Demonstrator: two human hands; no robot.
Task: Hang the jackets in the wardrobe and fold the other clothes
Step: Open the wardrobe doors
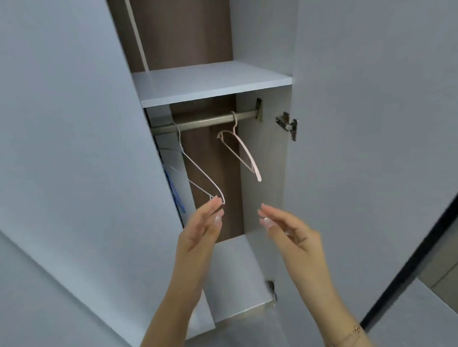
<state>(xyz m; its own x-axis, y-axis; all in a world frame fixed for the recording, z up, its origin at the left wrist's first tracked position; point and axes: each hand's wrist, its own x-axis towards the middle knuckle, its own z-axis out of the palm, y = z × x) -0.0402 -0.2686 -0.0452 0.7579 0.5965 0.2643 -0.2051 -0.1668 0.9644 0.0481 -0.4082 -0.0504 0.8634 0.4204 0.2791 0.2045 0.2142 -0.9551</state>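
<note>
We are reaching both bare hands up into an open wardrobe. Our left hand [202,224] is stretching forward with its fingers straight and close together, the fingertips [216,201] touching or nearly touching the lower end of a thin white wire hanger [199,172]; we cannot tell whether there is real contact, and nothing is being gripped. Our right hand [285,227] is reaching forward beside it with fingers loosely extended and holding nothing, its tips sitting just below the lower end of a pale pink plastic hanger [244,154], apart from it. A thin bracelet [346,336] is circling our right wrist.

Both hangers are hanging bare from a metal rail [207,120] that is running across the wardrobe just under a grey shelf [210,82]. The wire hanger is hooking on near the left end of the rail, the pink one nearer the right end, both slanting toward us. Behind them a brown back panel [211,158] is showing. A blue item, too hidden to identify, is peeking from the left edge of the opening. Grey wardrobe doors [377,114] are standing open on either side, with a metal hinge [287,125] on the right door. No jackets are in view.
</note>
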